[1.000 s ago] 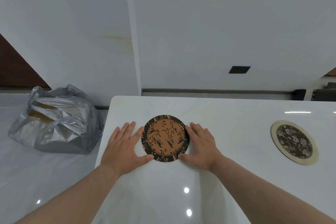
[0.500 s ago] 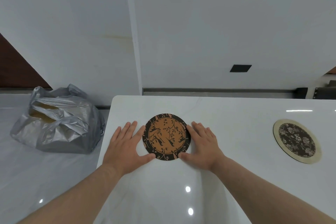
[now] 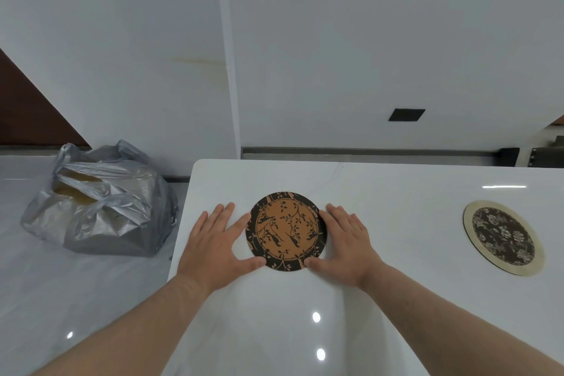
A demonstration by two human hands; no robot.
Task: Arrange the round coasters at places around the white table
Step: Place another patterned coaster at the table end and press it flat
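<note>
Near the left end of the white table [image 3: 396,192], the orange-and-black coaster [image 3: 286,230] lies flat, set in from both the left edge and the far edge, with a band of bare top between it and each. The left hand [image 3: 213,247] and the right hand [image 3: 345,247] lie palm-down on either side of it, fingers straight and slightly spread, thumbs angled inward to touch its near rim. The left hand's outer fingers lie close to the table's left edge. Toward the right, a broad bare stretch of tabletop separates this coaster from a second coaster [image 3: 503,236], dark and floral with a pale rim, lying flat well apart. Beyond the left edge, a grey plastic bag [image 3: 100,207] sits on the pale floor close to the table's corner. The table's far edge stands close to the white wall [image 3: 366,40].

Compared with half a second ago, hands and coaster keep the same arrangement; only the view has drifted slightly.
</note>
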